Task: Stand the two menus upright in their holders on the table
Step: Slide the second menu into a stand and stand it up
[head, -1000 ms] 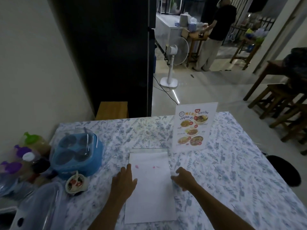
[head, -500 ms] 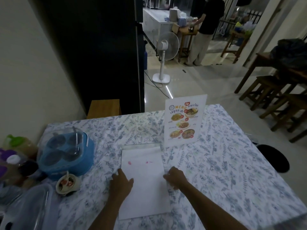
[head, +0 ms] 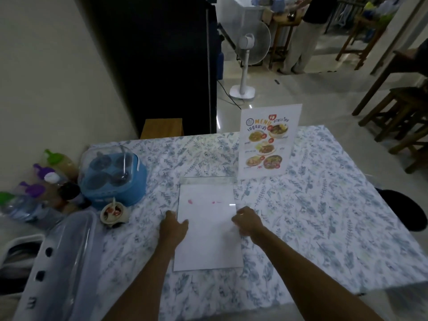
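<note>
One menu (head: 266, 144) with food pictures stands upright in its clear holder on the far right part of the table (head: 324, 205). A second menu (head: 207, 228) lies flat, white back up, in a clear holder in the table's middle. My left hand (head: 173, 228) holds its left edge, thumb on top of the sheet. My right hand (head: 247, 222) grips its right edge, fingers curled.
A blue condiment caddy (head: 113, 177) with a clear lid, a small sauce bowl (head: 113, 213), several bottles (head: 39, 188) and a clear plastic box (head: 58, 262) crowd the table's left. A fan (head: 250, 49), wooden stools (head: 398, 114) and a person (head: 303, 31) are beyond.
Both hands have slid slightly toward me along the flat menu's edges. The view has tilted down and shifted; the flat menu still lies on the table.
</note>
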A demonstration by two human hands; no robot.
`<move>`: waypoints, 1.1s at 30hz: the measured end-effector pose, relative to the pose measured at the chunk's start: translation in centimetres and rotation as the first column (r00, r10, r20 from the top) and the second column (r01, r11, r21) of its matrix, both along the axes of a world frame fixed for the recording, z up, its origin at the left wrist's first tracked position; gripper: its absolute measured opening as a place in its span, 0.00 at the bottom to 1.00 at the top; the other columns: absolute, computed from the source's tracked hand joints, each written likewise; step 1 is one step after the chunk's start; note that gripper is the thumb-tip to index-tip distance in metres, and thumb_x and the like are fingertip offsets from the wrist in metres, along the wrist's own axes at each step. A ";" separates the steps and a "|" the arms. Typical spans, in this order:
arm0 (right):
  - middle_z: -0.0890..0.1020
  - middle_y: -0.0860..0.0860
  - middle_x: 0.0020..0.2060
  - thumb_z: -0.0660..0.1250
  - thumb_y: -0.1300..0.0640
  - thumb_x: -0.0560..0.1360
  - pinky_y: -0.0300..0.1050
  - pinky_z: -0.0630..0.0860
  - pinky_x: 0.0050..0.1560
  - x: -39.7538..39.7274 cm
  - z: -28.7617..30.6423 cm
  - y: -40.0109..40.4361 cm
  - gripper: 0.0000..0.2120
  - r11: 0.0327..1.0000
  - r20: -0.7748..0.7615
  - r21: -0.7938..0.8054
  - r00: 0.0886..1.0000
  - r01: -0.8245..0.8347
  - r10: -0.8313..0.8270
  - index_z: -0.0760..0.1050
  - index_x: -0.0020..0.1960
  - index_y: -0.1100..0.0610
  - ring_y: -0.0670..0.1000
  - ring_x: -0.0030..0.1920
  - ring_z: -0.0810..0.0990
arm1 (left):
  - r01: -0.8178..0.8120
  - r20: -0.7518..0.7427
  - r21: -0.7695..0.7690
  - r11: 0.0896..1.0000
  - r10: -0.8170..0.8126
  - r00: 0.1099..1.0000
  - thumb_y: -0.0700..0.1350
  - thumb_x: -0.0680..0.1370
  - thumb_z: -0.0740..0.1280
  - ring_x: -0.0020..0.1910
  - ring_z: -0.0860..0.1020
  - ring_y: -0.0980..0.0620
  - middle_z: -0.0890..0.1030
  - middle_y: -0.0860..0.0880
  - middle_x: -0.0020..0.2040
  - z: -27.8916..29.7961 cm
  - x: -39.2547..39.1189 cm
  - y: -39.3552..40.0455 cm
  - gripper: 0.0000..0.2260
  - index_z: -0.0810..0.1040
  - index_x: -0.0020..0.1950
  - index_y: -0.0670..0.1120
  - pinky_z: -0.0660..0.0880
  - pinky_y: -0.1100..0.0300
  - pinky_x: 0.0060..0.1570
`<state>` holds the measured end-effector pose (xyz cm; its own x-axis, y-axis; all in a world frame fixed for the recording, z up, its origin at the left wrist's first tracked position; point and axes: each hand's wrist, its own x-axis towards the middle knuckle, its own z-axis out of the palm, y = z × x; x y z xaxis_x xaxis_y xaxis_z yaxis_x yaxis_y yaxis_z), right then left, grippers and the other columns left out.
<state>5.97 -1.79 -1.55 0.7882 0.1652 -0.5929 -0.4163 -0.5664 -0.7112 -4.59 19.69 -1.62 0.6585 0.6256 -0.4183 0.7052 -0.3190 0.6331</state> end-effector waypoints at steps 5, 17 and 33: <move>0.77 0.60 0.42 0.65 0.70 0.72 0.51 0.79 0.47 -2.8 1.9 -3.3 0.05 0.975 -0.343 0.149 0.933 0.167 -0.107 0.76 0.47 0.64 0.56 0.41 0.78 | -0.069 -0.007 -0.006 0.998 0.069 0.998 0.43 0.76 0.69 0.65 0.74 0.39 0.74 0.38 0.68 1.2 -3.7 -1.0 0.25 0.68 0.70 0.38 0.71 0.51 0.64; 0.80 0.55 0.38 0.64 0.65 0.79 0.41 0.61 0.29 -3.3 9.7 -7.2 0.11 0.974 -0.062 0.220 0.996 -0.054 0.069 0.83 0.56 0.58 0.47 0.29 0.77 | -0.178 0.261 -0.286 0.941 0.256 0.931 0.36 0.72 0.73 0.46 0.81 0.47 0.83 0.45 0.48 9.4 -7.0 -0.8 0.06 0.84 0.45 0.46 0.77 0.56 0.45; 0.87 0.54 0.42 0.72 0.50 0.74 0.35 0.73 0.26 6.3 13.7 -0.1 0.11 0.953 0.282 -0.117 0.910 -0.280 0.302 0.82 0.46 0.58 0.49 0.35 0.84 | 0.146 0.246 0.083 0.986 -0.163 0.956 0.48 0.72 0.76 0.48 0.82 0.48 0.85 0.46 0.50 13.5 3.5 5.0 0.13 0.83 0.52 0.43 0.75 0.57 0.44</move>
<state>12.30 -1.90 12.14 0.8519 0.3792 -0.3612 -0.0040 -0.6851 -0.7285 -1.06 24.72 11.87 0.8280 0.5277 -0.1898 0.4650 -0.4569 0.7583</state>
